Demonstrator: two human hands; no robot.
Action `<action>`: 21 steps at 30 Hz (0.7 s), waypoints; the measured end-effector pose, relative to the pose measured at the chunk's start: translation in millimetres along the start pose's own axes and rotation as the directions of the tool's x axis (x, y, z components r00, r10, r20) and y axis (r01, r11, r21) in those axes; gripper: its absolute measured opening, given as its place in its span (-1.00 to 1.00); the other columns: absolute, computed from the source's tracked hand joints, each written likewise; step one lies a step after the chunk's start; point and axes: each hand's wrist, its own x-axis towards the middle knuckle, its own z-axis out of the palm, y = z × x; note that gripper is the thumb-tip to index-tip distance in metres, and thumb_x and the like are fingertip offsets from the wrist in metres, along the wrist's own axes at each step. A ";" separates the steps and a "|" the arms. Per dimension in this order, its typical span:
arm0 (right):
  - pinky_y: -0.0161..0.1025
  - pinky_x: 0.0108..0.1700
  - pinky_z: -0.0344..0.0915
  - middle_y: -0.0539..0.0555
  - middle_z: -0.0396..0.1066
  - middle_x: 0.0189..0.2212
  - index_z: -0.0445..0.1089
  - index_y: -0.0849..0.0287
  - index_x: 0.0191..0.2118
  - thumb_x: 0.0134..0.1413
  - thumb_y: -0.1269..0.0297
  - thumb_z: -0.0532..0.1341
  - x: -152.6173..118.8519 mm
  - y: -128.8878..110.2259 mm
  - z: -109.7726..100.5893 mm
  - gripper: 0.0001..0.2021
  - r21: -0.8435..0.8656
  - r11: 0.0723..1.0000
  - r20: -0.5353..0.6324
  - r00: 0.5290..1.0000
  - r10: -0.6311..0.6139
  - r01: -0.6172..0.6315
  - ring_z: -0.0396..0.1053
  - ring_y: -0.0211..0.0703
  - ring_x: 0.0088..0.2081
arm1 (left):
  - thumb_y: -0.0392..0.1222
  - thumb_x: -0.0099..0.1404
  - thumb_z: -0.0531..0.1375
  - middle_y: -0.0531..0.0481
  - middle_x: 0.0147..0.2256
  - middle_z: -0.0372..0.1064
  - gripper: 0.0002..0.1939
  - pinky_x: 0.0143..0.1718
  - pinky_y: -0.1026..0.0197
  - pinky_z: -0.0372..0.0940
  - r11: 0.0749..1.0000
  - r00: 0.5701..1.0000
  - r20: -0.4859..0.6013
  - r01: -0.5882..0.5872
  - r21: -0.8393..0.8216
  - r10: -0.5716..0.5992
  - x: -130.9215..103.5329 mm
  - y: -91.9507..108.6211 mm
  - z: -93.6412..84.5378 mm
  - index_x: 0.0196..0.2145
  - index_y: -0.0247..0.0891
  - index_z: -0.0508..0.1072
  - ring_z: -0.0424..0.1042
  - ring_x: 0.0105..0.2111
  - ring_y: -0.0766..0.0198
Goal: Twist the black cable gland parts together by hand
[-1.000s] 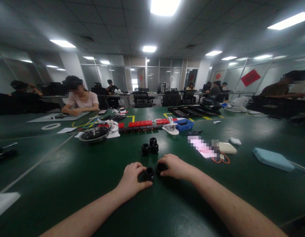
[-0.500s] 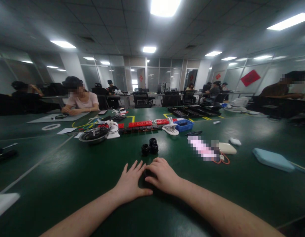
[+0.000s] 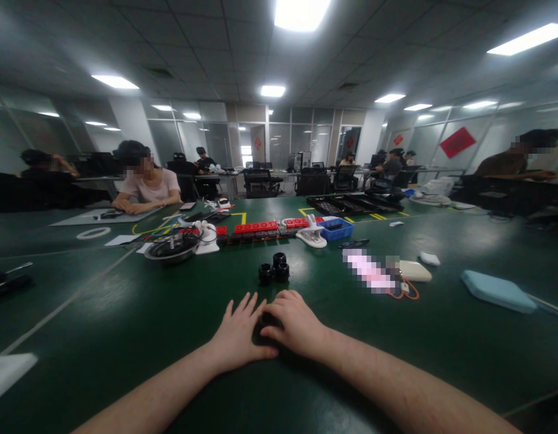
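Hands together at front of green table, both low over the surface. Left hand has fingers fanned apart, thumb stretched toward the right, palm side down. Right hand is curled, fingers and thumb pinching a black part. That part sits between the two hands, mostly hidden by right fingers; whether the left hand touches it, can't tell.

Three black cylinders stand clustered just beyond the hands, upright, ring-like tops.

Farther back, center: row of red blocks, white clamp in front of its right end, blue bin just beside the clamp. Left of the row: white stand, then metal bowl with dark stuff inside, contents unclear. White ring lies flat farther left.

Right side: pink item, pixelated; cream case beside orange cord; small white case behind; light blue case well apart, far right.

Black trays at the back. Person in pale pink shirt sits across, back left, forearms on table.
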 end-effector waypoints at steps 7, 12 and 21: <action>-0.21 -0.17 0.04 0.05 0.37 -0.35 0.32 0.21 -0.33 -0.07 0.17 0.22 0.0 0.2 2.1 -0.78 -0.014 1.000 -0.013 1.000 -0.006 0.006 0.20 -0.15 -0.23 | 0.41 -0.10 -0.01 -0.15 0.21 -0.33 -0.01 0.12 -0.20 -0.34 1.000 1.000 -0.001 0.005 0.017 -0.005 -1.0 2.0 -1.6 0.17 -0.19 -0.14 -0.36 0.20 -0.01; -0.20 -0.17 0.02 0.04 0.38 -0.36 0.33 0.20 -0.35 -0.06 0.17 0.21 -3.1 -5.9 -1.9 -0.79 -0.031 0.999 0.020 1.000 -0.008 0.009 0.19 -0.15 -0.23 | 0.39 -0.11 0.02 -0.15 0.21 -0.32 -0.01 0.11 -0.19 -0.31 1.000 1.000 -0.003 0.005 0.017 -0.005 0.4 0.6 0.3 0.17 -0.20 -0.13 -0.35 0.19 -0.02; -0.22 -0.26 0.02 0.04 0.38 -0.36 0.33 0.20 -0.34 -0.07 0.17 0.20 -10.6 -16.7 -4.9 -0.80 -0.073 0.997 0.041 0.999 -0.005 0.008 0.18 -0.15 -0.27 | 0.38 -0.20 0.08 -0.16 0.21 -0.40 0.10 0.11 -0.23 -0.36 0.998 0.998 0.038 -0.050 0.023 0.049 -1.6 -2.1 -1.3 0.18 -0.22 -0.21 -0.41 0.19 -0.04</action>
